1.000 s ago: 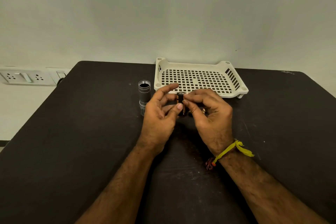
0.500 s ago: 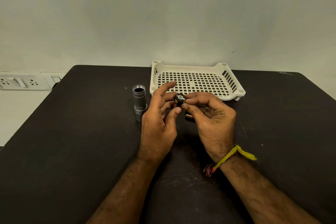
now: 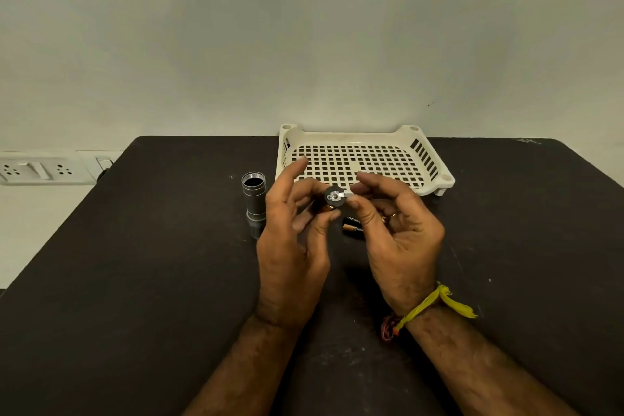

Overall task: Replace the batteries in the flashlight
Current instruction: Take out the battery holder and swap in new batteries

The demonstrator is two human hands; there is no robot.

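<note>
A grey flashlight body [image 3: 254,203] stands upright on the black table [image 3: 135,280], its threaded end open upward. Just right of it, my left hand [image 3: 292,246] and my right hand [image 3: 395,236] together hold a small black battery holder [image 3: 335,197] above the table. Its round end with a metal contact faces me, and a copper-coloured battery end shows under it. My left thumb and fingers grip the holder's body. My right thumb and forefinger pinch its right rim. A loose black-and-copper battery [image 3: 352,226] lies on the table below the holder, partly hidden by my right hand.
A cream perforated plastic tray [image 3: 435,162] sits at the table's far edge behind my hands. A white wall socket strip [image 3: 40,169] is mounted on the wall at left. A yellow thread band [image 3: 435,300] circles my right wrist.
Both hands have lifted and tilted the holder so its metal end faces me. The loose battery on the table has come into view below it.
</note>
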